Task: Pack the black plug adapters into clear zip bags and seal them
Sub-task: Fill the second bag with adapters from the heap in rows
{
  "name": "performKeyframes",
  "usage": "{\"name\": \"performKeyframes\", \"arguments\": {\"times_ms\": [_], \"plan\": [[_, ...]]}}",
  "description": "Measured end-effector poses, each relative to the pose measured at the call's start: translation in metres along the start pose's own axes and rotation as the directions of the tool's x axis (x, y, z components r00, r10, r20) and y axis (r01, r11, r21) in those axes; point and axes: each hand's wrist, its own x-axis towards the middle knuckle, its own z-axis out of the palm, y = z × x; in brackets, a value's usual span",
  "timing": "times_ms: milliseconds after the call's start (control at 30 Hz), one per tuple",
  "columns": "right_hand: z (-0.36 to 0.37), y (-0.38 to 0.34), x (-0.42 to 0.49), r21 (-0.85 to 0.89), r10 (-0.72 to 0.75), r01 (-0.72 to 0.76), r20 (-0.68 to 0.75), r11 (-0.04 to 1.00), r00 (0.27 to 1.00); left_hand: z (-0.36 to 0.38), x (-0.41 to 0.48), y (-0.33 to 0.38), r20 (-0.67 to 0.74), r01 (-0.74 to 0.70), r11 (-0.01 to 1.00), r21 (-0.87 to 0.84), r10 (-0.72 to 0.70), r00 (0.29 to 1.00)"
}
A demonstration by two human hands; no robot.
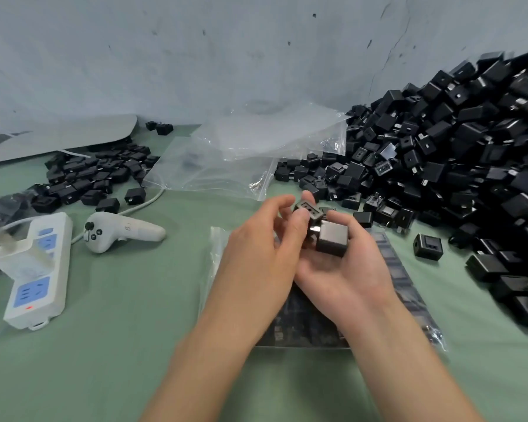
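Green tabletop (119, 315) | left hand (256, 254) pinches upper adapter (309, 208) | right hand (345, 278) cups lower adapter (332, 242) | controller (125, 231) marking unreadable

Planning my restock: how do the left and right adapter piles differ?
The right pile is far larger and heaped high against the wall; the left pile is small, low and spread thin. Both hold loose black adapters on the green table.

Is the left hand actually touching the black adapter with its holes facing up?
Touching. The head view shows the left hand pinching the adapter between thumb and fingers, with no gap.
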Motion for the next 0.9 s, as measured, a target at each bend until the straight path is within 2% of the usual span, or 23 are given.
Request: {"name": "performKeyframes", "arguments": {"times_ms": [200,300,500,600,700,800,867,900], "plan": [[0.001,-0.002,0.002,-0.107,0.030,-0.034,-0.040,0.994,0.999,0.004,0.005,-0.007,0.044,0.095,0.990,-0.104,-0.090,0.995],[0.001,-0.004,0.002,-0.121,0.048,-0.051,-0.028,0.991,0.998,0.004,0.002,-0.008,0.012,0.112,0.986,-0.123,-0.112,0.994],[0.002,-0.001,-0.004,0.079,0.051,-0.045,-0.071,0.996,0.996,-0.023,0.003,-0.004,-0.161,0.065,0.925,-0.375,-0.134,0.978],[0.005,-0.007,-0.006,0.069,-0.026,0.033,-0.098,0.997,0.995,-0.050,0.006,-0.015,-0.194,0.116,0.862,-0.493,-0.239,0.951],[0.008,-0.014,-0.006,0.009,-0.111,0.112,-0.087,0.994,0.990,-0.069,0.005,-0.034,-0.153,0.220,0.737,-0.640,-0.402,0.903],[0.008,-0.021,-0.005,-0.014,-0.174,0.173,-0.090,0.985,0.981,-0.080,-0.003,-0.055,-0.034,0.340,0.621,-0.706,-0.509,0.860],[0.008,-0.024,-0.004,-0.024,-0.205,0.203,-0.103,0.979,0.973,-0.083,-0.009,-0.064,0.002,0.403,0.608,-0.684,-0.551,0.834],[0.008,-0.025,-0.004,-0.024,-0.216,0.214,-0.108,0.976,0.970,-0.083,-0.012,-0.069,0.005,0.443,0.635,-0.633,-0.569,0.822]]}}
